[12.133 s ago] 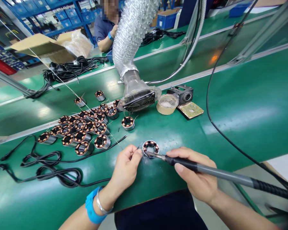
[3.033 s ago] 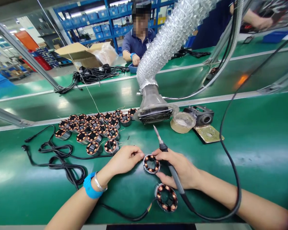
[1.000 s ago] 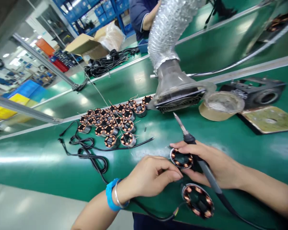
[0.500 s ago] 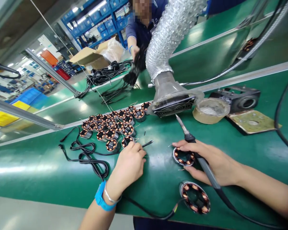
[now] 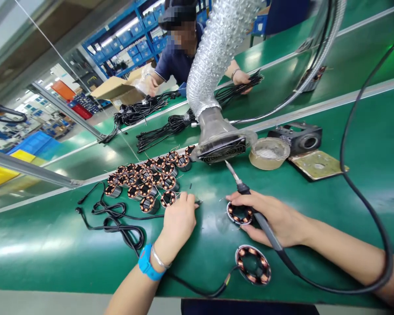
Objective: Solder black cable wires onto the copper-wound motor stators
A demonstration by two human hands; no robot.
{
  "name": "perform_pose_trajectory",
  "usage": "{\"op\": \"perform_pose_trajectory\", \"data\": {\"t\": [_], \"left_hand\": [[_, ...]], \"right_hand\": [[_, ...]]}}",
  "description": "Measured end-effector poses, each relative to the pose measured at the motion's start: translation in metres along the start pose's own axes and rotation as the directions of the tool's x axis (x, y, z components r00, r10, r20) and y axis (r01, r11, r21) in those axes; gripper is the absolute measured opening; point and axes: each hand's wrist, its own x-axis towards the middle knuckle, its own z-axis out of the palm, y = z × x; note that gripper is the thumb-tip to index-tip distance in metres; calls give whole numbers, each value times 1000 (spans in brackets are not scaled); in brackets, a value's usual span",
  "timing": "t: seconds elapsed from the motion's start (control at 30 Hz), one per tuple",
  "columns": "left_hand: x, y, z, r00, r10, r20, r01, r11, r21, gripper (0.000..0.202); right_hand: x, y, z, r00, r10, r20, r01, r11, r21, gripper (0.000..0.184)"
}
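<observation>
My left hand [image 5: 179, 223] is closed, its fingertips pinched at the end of a black cable [image 5: 153, 217] that runs in under the hand; a bit of the end shows past the fingers. In my right hand [image 5: 279, 218] are a soldering iron [image 5: 265, 229], its tip pointing up and away, and a copper-wound stator [image 5: 239, 213] between thumb and fingers. Thin wire ends stick out from that stator. Nearer me lies another stator [image 5: 253, 264] with a cable joined to it. Just beyond my left hand, several more stators [image 5: 147, 189] stand grouped together.
A fume extractor hood [image 5: 221, 148] on a silver duct [image 5: 216, 57] hangs over the bench. Right of it are a tape roll [image 5: 269, 154], a dark metal fixture [image 5: 297, 138] and a yellowish plate [image 5: 318, 165]. A co-worker [image 5: 180, 57] handles black cable bundles [image 5: 170, 127] opposite.
My left hand has moved in over the cable end and covers more of it. The co-worker's cable bundle now lies on the bench, with their hands spread apart. The view has shifted slightly.
</observation>
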Motion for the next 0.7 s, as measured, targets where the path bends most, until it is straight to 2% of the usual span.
{"op": "perform_pose_trajectory", "data": {"t": [0.07, 0.13, 0.2, 0.27, 0.33, 0.4, 0.53, 0.6, 0.7], "left_hand": [[-13, -10, -18, 1000, 13, -13, -15, 988, -155, 18], [-28, -15, -36, 997, 68, -37, -76, 928, -364, 19], [-40, -13, -48, 984, 167, -58, -172, 829, -532, 19], [-45, -3, -51, 969, 233, -77, -230, 754, -616, 19], [-43, 8, -48, 967, 234, -98, -242, 729, -641, 18], [-36, 16, -44, 965, 226, -135, -258, 713, -652, 16], [-24, 8, -39, 929, 257, -266, -370, 661, -652, 22], [-21, -2, -36, 913, 202, -354, -388, 697, -604, 28], [-20, -12, -29, 883, 112, -457, -340, 822, -457, 34]], "right_hand": [[0, -3, -2, 999, -28, -17, 28, 1000, -9, 54], [3, -14, -4, 996, -36, -87, 37, 999, 0, 53], [12, -32, -5, 982, 21, -188, -13, 999, 47, 51], [24, -51, -4, 963, 98, -253, -71, 991, 115, 42], [35, -64, -2, 956, 104, -273, -66, 987, 145, 29], [41, -68, 2, 956, 70, -286, -36, 992, 123, 21], [36, -51, 10, 944, 86, -318, -80, 996, 34, 20], [32, -41, 14, 933, 97, -346, -101, 995, 8, 20], [26, -34, 20, 917, 92, -387, -101, 995, -3, 19]]}}
